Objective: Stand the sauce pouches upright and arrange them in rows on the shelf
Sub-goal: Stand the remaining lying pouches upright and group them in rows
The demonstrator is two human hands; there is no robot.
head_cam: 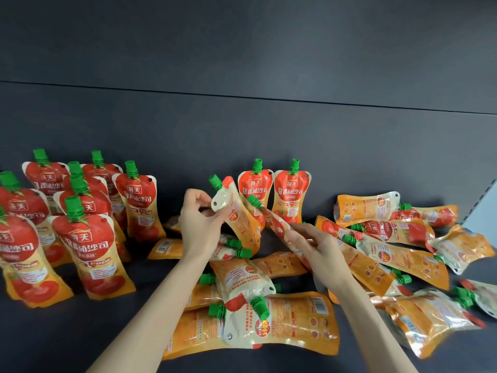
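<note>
My left hand [200, 224] pinches the top corner of one sauce pouch [238, 219], fingers curled on it just under its green cap [215, 181]. The pouch leans with its back face toward me. My right hand [320, 251] grips a second pouch [274, 224], tilted with its cap up and to the left, close against the first. Both are held mid-shelf, in front of two upright pouches [291, 200]; the standing rows [88, 238] are at left and a loose heap [403, 254] lies at right on the shelf [80, 332]. To do this well, I judge: turn each printed front outward, spread the base flat, set it beside the upright pair, and let go only once it balances, since a soft pouch may slump and topple its neighbours.
</note>
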